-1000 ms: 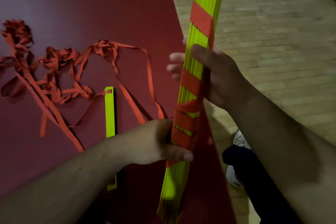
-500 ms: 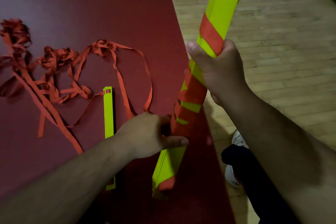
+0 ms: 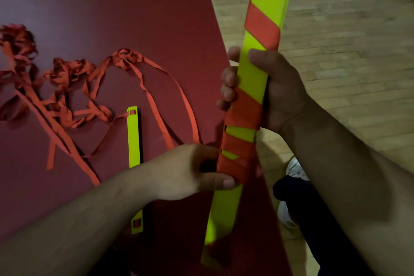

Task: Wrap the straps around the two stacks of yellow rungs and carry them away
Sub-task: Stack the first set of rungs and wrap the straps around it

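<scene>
A long stack of yellow rungs (image 3: 253, 78) stands nearly upright at the centre, its flat face toward me. Orange strap windings (image 3: 237, 152) cover its middle, and one more band crosses higher up. My right hand (image 3: 277, 92) grips the stack just above the windings, fingers curled round it. My left hand (image 3: 183, 172) holds the strap against the lower windings, thumb pressed on the stack's edge. A loose orange strap (image 3: 156, 87) trails from there across the red mat. A second yellow rung (image 3: 133, 139) lies flat on the mat, partly under my left forearm.
The dark red mat (image 3: 112, 18) covers the left half; its edge runs diagonally to a wooden floor (image 3: 336, 40) on the right. Tangled orange straps (image 3: 56, 87) lie at the left. My dark trouser leg and a white shoe (image 3: 295, 170) are at lower right.
The stack has turned in my hands, from edge-on to flat face toward me. My right hand has re-gripped it. The loose strap loop on the mat has shifted slightly.
</scene>
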A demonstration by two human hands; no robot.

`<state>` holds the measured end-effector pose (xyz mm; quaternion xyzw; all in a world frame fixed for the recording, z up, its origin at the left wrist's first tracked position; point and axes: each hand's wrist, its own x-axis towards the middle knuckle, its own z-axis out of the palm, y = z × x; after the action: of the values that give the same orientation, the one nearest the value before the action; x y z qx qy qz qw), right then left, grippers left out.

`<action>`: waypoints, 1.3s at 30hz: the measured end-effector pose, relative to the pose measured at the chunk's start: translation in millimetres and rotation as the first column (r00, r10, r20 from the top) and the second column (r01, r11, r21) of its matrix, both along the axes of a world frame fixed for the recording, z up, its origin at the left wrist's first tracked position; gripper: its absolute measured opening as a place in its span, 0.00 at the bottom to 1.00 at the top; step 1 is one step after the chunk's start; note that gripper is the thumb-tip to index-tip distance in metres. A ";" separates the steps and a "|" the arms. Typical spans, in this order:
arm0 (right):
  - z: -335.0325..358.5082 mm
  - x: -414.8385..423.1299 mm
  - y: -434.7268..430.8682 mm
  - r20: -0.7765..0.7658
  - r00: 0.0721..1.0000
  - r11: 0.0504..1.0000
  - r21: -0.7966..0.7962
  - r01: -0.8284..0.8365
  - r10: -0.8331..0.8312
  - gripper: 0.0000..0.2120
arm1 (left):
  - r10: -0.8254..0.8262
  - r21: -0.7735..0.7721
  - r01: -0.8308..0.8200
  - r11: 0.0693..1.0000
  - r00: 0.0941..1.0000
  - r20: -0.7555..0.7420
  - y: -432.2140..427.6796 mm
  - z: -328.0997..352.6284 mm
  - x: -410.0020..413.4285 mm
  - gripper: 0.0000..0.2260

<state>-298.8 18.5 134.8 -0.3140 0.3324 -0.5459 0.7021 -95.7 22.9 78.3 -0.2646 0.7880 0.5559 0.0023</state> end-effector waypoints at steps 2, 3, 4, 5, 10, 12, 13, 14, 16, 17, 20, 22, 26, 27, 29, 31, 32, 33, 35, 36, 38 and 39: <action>4.9 3.7 -0.8 -0.124 0.986 0.991 0.063 0.122 -0.113 0.05 | 0.022 -0.067 -0.019 0.998 0.999 0.044 1.4 -4.4 -2.1 0.15; 5.9 5.9 -1.4 -0.179 0.968 0.977 0.084 0.194 -0.177 0.07 | 0.034 -0.098 -0.028 0.995 0.997 0.063 1.7 -5.8 -2.8 0.11; 5.9 8.2 -1.9 -0.226 0.944 0.959 0.095 0.268 -0.242 0.08 | 0.042 -0.117 -0.033 0.993 0.996 0.081 2.0 -5.8 -3.3 0.10; 5.4 10.6 -2.7 -0.265 0.913 0.934 0.095 0.344 -0.309 0.08 | 0.049 -0.130 -0.036 0.991 0.994 0.096 1.7 -6.4 -3.8 0.11; 4.8 11.3 -5.9 -0.466 0.737 0.828 0.015 0.560 -0.490 0.10 | 0.022 -0.273 0.025 0.962 0.985 0.169 -1.7 -1.3 -1.3 0.16; 3.1 10.5 -7.6 -0.513 0.698 0.819 -0.019 0.573 -0.500 0.13 | 0.030 -0.305 0.027 0.952 0.983 0.181 -1.4 0.5 -1.1 0.23; 1.9 10.2 -8.6 -0.546 0.684 0.827 -0.032 0.561 -0.484 0.15 | 0.055 -0.319 0.012 0.948 0.979 0.198 -0.8 -0.7 -1.1 0.25; 1.9 11.2 -9.0 -0.589 0.667 0.839 -0.037 0.542 -0.456 0.18 | 0.079 -0.338 0.003 0.941 0.971 0.227 0.1 -2.0 -0.6 0.25; 1.7 12.7 -9.6 -0.650 0.644 0.855 -0.016 0.518 -0.403 0.27 | 0.106 -0.397 0.020 0.918 0.951 0.292 2.1 -4.5 -0.9 0.25; -0.5 11.8 -10.8 -0.660 0.644 0.862 -0.010 0.507 -0.386 0.29 | 0.114 -0.424 0.030 0.905 0.944 0.311 2.6 -6.0 -0.7 0.25; -3.3 11.1 -11.5 -0.712 0.611 0.893 -0.049 0.448 -0.346 0.25 | 0.119 -0.405 0.002 0.914 0.955 0.272 4.7 -7.0 -0.5 0.24; -4.9 10.7 -10.4 -0.763 0.538 0.892 -0.112 0.438 -0.359 0.22 | 0.110 -0.340 -0.034 0.940 0.972 0.207 6.2 -6.5 -2.5 0.23; -8.2 8.0 -8.0 -0.790 0.401 0.848 -0.266 0.457 -0.464 0.23 | 0.181 -0.293 -0.136 0.946 0.975 0.131 6.8 -4.3 -5.8 0.17; -9.3 7.7 -7.7 -0.789 0.380 0.837 -0.287 0.467 -0.482 0.26 | 0.187 -0.302 -0.143 0.943 0.975 0.122 6.8 -2.3 -5.8 0.16; -10.2 8.3 -7.8 -0.793 0.375 0.833 -0.278 0.479 -0.480 0.29 | 0.162 -0.284 -0.124 0.951 0.980 0.114 5.8 0.1 -4.7 0.14; -8.7 6.9 -9.1 -0.706 0.519 0.842 -0.209 0.497 -0.482 0.28 | 0.120 -0.148 -0.108 0.983 0.990 0.074 3.8 2.4 -2.4 0.11; -7.4 5.4 -9.1 -0.595 0.644 0.854 -0.154 0.497 -0.482 0.27 | 0.097 -0.039 -0.095 0.995 0.995 0.038 2.7 4.4 -1.4 0.09; -6.4 3.6 -8.1 -0.450 0.766 0.877 -0.091 0.472 -0.459 0.26 | 0.078 0.076 -0.078 0.994 0.997 -0.003 2.6 7.9 -0.8 0.08; -6.0 0.2 -5.2 -0.227 0.917 0.944 -0.040 0.327 -0.327 0.30 | 0.042 0.267 -0.019 0.964 0.996 -0.081 5.0 15.8 -0.2 0.08; -5.6 0.7 -3.0 -0.141 0.968 0.978 -0.054 0.202 -0.208 0.33 | 0.021 0.321 0.014 0.947 0.994 -0.106 6.9 18.5 -0.2 0.09; -5.0 3.7 1.3 0.004 0.999 0.993 -0.105 -0.053 0.054 0.34 | -0.008 0.359 0.051 0.932 0.993 -0.121 9.5 21.2 -0.9 0.12; -2.4 6.4 2.7 0.039 0.992 0.986 -0.118 -0.117 0.122 0.30 | -0.016 0.353 0.057 0.934 0.993 -0.116 9.3 21.5 -1.2 0.12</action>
<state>-292.4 21.2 132.5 -0.3606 0.2646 -0.5281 0.7218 -97.0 32.2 99.9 -0.2136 0.6782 0.7030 0.0164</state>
